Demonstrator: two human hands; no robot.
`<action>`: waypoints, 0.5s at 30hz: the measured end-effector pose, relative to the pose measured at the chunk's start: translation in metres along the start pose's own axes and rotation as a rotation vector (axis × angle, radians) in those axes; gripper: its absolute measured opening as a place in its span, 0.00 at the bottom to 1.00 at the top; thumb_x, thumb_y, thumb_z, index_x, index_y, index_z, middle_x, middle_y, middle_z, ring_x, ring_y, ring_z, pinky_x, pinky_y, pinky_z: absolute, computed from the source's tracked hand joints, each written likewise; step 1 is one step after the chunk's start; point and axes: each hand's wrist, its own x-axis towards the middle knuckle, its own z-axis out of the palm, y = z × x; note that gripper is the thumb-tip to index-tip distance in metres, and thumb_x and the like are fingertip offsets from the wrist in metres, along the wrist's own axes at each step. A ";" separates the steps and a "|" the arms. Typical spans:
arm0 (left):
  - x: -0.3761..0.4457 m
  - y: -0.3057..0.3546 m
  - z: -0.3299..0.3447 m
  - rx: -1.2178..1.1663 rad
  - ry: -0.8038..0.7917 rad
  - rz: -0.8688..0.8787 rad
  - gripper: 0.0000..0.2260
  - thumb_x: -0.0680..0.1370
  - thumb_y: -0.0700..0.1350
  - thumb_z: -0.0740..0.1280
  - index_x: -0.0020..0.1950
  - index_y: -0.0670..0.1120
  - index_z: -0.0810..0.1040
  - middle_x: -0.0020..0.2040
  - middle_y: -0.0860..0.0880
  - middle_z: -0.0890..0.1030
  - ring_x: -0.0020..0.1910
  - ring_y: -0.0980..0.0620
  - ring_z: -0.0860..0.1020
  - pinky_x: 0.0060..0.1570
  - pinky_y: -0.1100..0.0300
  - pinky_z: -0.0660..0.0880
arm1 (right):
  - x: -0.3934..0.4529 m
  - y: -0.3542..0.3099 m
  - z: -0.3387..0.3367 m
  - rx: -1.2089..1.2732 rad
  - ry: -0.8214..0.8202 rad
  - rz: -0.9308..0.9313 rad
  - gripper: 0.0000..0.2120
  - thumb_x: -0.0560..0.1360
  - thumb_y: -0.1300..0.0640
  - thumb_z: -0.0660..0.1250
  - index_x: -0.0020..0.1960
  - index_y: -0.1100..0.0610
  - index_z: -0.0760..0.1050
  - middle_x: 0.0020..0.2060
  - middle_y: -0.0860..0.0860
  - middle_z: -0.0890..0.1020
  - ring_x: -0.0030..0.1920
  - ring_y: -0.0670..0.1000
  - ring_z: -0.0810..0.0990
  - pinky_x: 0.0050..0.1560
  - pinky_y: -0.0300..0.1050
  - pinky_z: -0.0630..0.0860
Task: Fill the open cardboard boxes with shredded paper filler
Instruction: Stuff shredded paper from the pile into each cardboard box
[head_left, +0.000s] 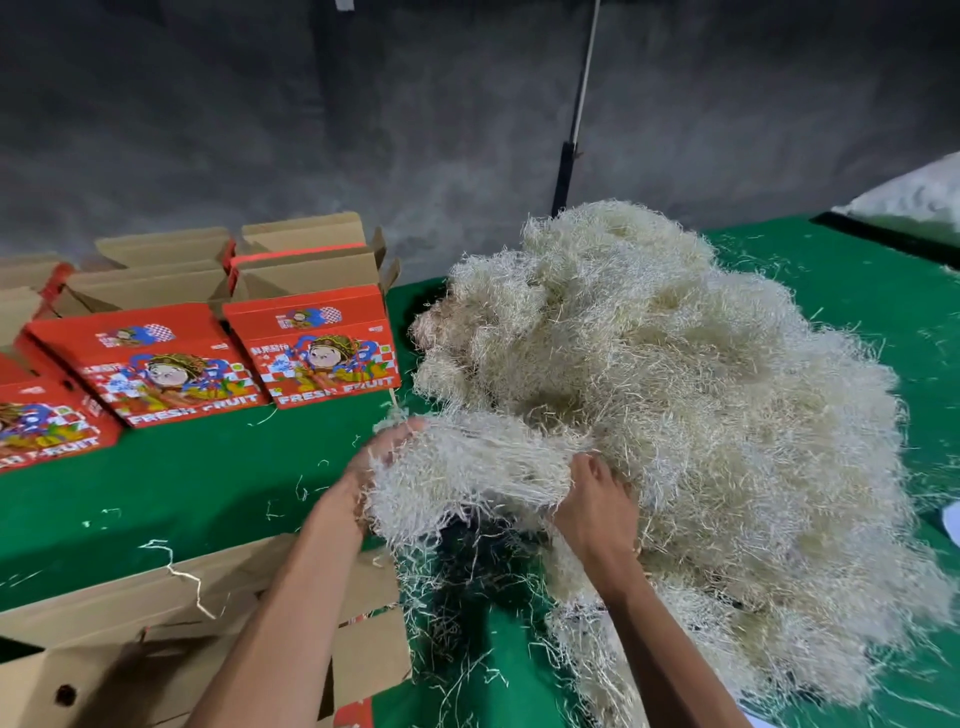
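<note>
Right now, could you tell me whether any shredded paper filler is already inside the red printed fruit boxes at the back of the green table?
Cannot tell: the red printed fruit boxes stand open, but their insides are hidden from this angle.

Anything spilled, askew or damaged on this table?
Loose strands of shredded paper lie scattered over the green table, away from the pile, and one strand hangs on the near cardboard box. Both hands grip a clump. No damage shows.
</note>
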 end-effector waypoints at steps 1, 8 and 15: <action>0.000 0.007 0.003 0.009 -0.080 -0.005 0.17 0.77 0.54 0.65 0.60 0.44 0.76 0.61 0.40 0.79 0.61 0.42 0.74 0.65 0.50 0.67 | -0.001 0.003 0.000 -0.003 -0.010 0.019 0.29 0.71 0.59 0.66 0.69 0.51 0.63 0.67 0.53 0.73 0.65 0.54 0.73 0.73 0.60 0.65; 0.003 -0.017 0.007 -0.155 -0.047 -0.186 0.17 0.79 0.44 0.65 0.62 0.33 0.74 0.72 0.32 0.68 0.70 0.36 0.69 0.62 0.45 0.71 | -0.009 -0.039 0.004 0.113 -0.016 -0.477 0.53 0.67 0.49 0.75 0.81 0.49 0.45 0.78 0.53 0.60 0.78 0.56 0.55 0.75 0.59 0.39; 0.020 -0.009 -0.041 -0.424 0.156 0.055 0.16 0.85 0.38 0.54 0.50 0.37 0.82 0.63 0.39 0.76 0.64 0.43 0.74 0.60 0.53 0.70 | 0.000 0.001 0.004 0.026 -0.043 -0.138 0.26 0.76 0.65 0.61 0.72 0.49 0.67 0.58 0.49 0.82 0.56 0.49 0.81 0.69 0.57 0.72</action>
